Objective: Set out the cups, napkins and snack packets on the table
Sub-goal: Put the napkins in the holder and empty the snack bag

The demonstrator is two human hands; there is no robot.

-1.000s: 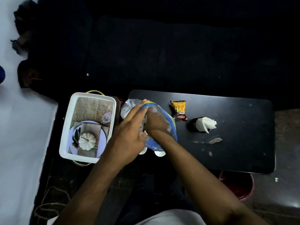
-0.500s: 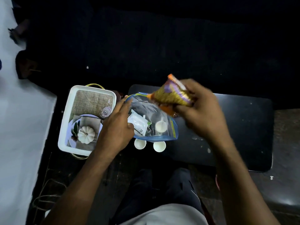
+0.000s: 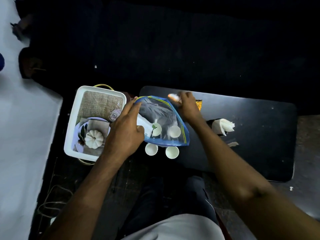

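My left hand (image 3: pixel 126 129) grips the left rim of a clear zip bag (image 3: pixel 161 111) with a blue edge, holding its mouth open over the left end of the black table (image 3: pixel 251 144). Inside the bag lie two white cups (image 3: pixel 174 131) and a white napkin (image 3: pixel 143 124). Two more white cups (image 3: pixel 151 149) stand on the table just below the bag. My right hand (image 3: pixel 187 106) is shut on a blurred snack packet (image 3: pixel 173 97) near the table's far edge. It half hides an orange packet (image 3: pixel 198 104) lying there. A folded napkin in a dark cup (image 3: pixel 223 126) stands further right.
A white tray (image 3: pixel 72 122) with a printed pumpkin picture sits left of the table, touching my left wrist. Small scraps (image 3: pixel 232 144) lie near the napkin cup. A cord (image 3: pixel 50 201) curls on the floor at lower left. My legs are below the table's near edge.
My right hand pulled a snack packet out of the bag, lifted it, and has now lowered it toward the table's far edge beside the orange packet. My left hand still holds the bag.
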